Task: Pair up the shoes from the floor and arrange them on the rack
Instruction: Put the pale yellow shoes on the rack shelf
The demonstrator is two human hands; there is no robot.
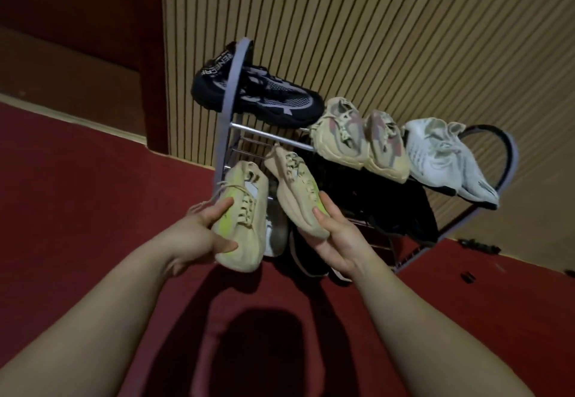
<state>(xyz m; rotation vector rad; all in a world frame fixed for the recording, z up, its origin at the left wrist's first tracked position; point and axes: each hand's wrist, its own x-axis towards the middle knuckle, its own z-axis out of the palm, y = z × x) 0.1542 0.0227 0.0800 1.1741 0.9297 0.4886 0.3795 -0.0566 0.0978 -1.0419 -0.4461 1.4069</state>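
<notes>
1. Gripped in left hand (203, 231): beige-yellow shoe (245, 210), extending toward 1 o'clock from palm.
2. Gripped in right hand (340, 241): matching shoe (295, 191), extending toward 11 o'clock.
3. Both held before rack (270, 136), at 7 o'clock from tan pair (361, 144).

Two beige shoes (245, 210) before rack (224, 116)

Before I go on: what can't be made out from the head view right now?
- Dark shoes low in the rack: head view, deep shadow; they cannot be counted or paired.
- Grey-and-white shoe: mostly hidden behind the beige shoe in the left hand.
- Black sneaker: the rack's side hoop crosses it; a partner behind cannot be confirmed.
- Small dark objects on the floor: too small and dim to identify.
</notes>
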